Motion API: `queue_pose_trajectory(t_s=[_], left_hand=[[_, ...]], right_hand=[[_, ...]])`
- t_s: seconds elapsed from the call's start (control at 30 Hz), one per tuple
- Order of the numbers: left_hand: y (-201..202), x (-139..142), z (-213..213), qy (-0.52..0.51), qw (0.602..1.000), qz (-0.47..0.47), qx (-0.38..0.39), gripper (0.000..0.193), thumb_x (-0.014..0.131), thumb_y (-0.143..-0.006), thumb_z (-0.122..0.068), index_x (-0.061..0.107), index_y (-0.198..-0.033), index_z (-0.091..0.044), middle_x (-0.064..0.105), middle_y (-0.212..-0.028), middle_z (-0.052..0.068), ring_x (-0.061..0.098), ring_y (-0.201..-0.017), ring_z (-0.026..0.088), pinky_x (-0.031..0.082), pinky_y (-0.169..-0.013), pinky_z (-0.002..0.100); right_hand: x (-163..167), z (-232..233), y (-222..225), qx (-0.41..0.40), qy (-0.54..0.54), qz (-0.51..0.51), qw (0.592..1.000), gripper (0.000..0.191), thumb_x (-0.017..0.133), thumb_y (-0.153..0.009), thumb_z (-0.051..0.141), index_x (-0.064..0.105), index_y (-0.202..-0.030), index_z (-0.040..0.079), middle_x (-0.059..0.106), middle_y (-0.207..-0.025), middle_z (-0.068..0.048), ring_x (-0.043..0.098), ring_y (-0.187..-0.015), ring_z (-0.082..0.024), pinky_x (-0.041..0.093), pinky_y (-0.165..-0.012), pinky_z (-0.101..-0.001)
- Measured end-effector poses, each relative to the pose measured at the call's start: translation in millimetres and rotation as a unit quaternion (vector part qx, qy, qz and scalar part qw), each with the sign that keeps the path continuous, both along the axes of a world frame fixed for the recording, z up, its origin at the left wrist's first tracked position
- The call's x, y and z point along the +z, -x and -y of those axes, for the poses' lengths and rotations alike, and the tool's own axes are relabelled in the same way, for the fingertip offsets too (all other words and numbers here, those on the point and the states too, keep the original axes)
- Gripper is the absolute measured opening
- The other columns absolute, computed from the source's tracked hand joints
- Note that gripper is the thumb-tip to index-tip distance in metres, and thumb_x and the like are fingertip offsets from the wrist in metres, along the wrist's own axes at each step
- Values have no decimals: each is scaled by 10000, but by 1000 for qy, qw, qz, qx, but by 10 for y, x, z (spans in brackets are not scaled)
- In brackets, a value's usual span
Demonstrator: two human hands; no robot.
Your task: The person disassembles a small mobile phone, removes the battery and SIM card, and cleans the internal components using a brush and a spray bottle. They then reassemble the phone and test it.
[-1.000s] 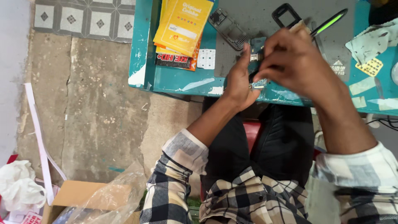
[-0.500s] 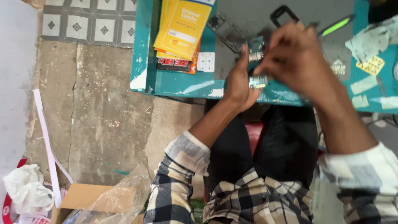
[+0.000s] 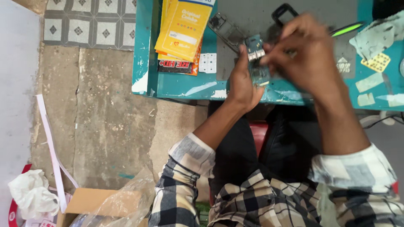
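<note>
Cracked concrete floor (image 3: 105, 113) is filling the left of the head view, with patterned grey tiles (image 3: 84, 23) running along its far edge, and you are sitting at a teal table (image 3: 176, 84) with your knees under its near edge. Your left hand (image 3: 244, 82) is reaching up over that edge, its fingers curled around a small green circuit board (image 3: 257, 59) and gripping it by its left side, so the board is hovering just above the table near the edge. Your right hand (image 3: 309, 56) is coming in from the right, its fingertips pinched together against the upper right part of the board; whether they are holding a tool or a small part is lost in blur. Both sleeves are showing a black and cream check.

Behind the board, a grey work mat (image 3: 252, 12) is covering the middle of the table. A bare grey phone frame (image 3: 227, 27) is lying on the mat just beyond your left hand, and a black phone housing (image 3: 283, 11) is lying farther back, partly behind your right hand. A stack of yellow packets (image 3: 183, 29) is sitting on the left of the table, with a small white keypad sheet (image 3: 207, 63) just beside it. A green pen-like tool (image 3: 347, 29) is lying to the right of your right hand, and crumpled paper (image 3: 376, 38) is sitting near the far right corner. Down on the floor at the lower left, a cardboard box (image 3: 90, 204) is standing beside a clear plastic bag (image 3: 126, 201) and a wad of white paper (image 3: 31, 195).
</note>
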State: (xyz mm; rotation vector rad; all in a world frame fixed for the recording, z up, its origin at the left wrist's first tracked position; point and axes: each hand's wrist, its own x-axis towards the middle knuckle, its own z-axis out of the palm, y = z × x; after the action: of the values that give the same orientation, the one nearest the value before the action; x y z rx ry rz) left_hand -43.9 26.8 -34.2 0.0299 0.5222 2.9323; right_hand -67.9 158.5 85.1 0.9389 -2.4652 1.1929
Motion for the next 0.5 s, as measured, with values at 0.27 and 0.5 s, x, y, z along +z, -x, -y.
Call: queue_pose_trajectory(t_s=[0.27, 0.5], left_hand=[[7, 89, 61, -28, 999, -30, -19, 541, 304, -1204, -495, 545, -1262, -14, 481, -1573, 161, 479, -1508, 248, 360, -1262, 354], [-17, 36, 92, -83, 994, -44, -56, 537, 316, -1270, -485, 536, -1307, 3, 549, -1332, 155, 521, -1259, 276, 415, -1127, 418]], right_hand=[[42, 61, -76, -142, 11, 93, 985, 225, 928, -744, -26, 778, -911, -23, 569, -981, -88, 599, -920, -215, 524, -767, -403], [-214, 29, -46, -31, 99, 98, 990, 103, 860, -906, -67, 784, -932, -4, 521, -1051, -40, 659, -971, -132, 591, -1038, -328]])
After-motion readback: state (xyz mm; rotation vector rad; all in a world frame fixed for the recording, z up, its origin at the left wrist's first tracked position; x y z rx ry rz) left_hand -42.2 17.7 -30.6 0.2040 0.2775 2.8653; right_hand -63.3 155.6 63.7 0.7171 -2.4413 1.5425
